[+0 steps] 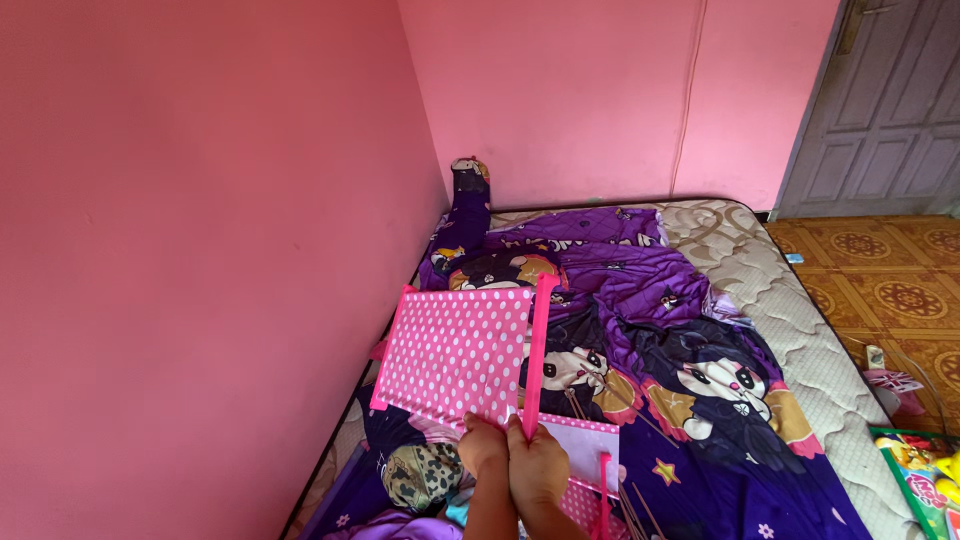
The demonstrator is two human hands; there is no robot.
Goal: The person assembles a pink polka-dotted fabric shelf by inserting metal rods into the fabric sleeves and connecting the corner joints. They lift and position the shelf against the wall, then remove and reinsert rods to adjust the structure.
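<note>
Both my hands meet at the bottom middle of the view. My left hand (pixel 482 446) grips the near edge of a pink panel with white polka dots (pixel 455 350), which is framed in bright pink trim. My right hand (pixel 538 462) closes around the lower end of a bright pink rod (pixel 537 345) that runs upright along the panel's right side. A second, paler dotted panel (pixel 585 445) lies under and right of my hands. All of this rests above a purple cartoon-print bedsheet (pixel 640 340).
The bare mattress (pixel 790 320) lies along a pink wall (pixel 200 250) on the left. A leopard-print cloth (pixel 420 475) sits by my left hand. Thin sticks (pixel 630 505) lie on the sheet. A grey door (pixel 885 110), patterned orange floor (pixel 890 290) and colourful packaging (pixel 925 470) are at right.
</note>
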